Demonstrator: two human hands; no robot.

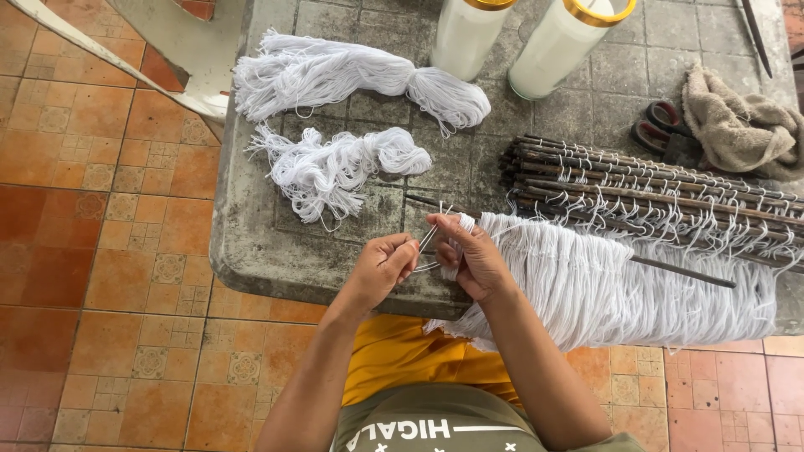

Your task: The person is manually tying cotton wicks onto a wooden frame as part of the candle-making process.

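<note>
My left hand pinches a loop of white string just over the near edge of the stone table. Close to its right, my right hand grips the same strings where they hang from a thin dark rod. A thick curtain of white strings is tied along that rod and drapes over the table edge toward my lap. The two hands almost touch, fingertips meeting at the string.
Two loose bundles of white string lie at the table's left. A stack of dark rods with tied strings lies at the right. Two white candles in glass jars, red-handled scissors and a beige rag sit at the back.
</note>
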